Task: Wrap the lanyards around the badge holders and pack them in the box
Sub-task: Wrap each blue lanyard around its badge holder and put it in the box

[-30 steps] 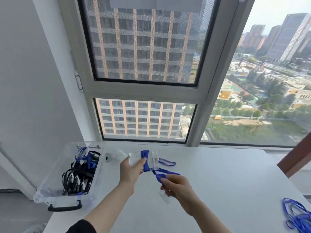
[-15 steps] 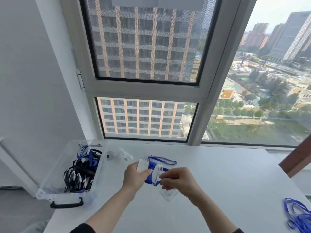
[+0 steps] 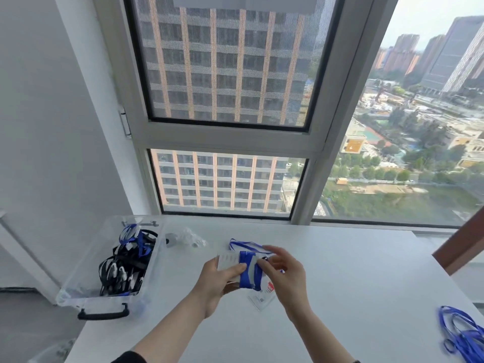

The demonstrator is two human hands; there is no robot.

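The left hand [image 3: 217, 281] grips the light, flexible badge holder [image 3: 227, 259] by its bare end just above the desk [image 3: 366, 284]. Its thumb pins the soft blue lanyard [image 3: 247, 271], which looks apt to slip loose unless held. The right hand [image 3: 288, 279] pinches the strap at the wraps; a second ago it held it drawn out rightward.

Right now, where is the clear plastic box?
In the head view, the box sits at the table's left edge, just left of the person's left hand.
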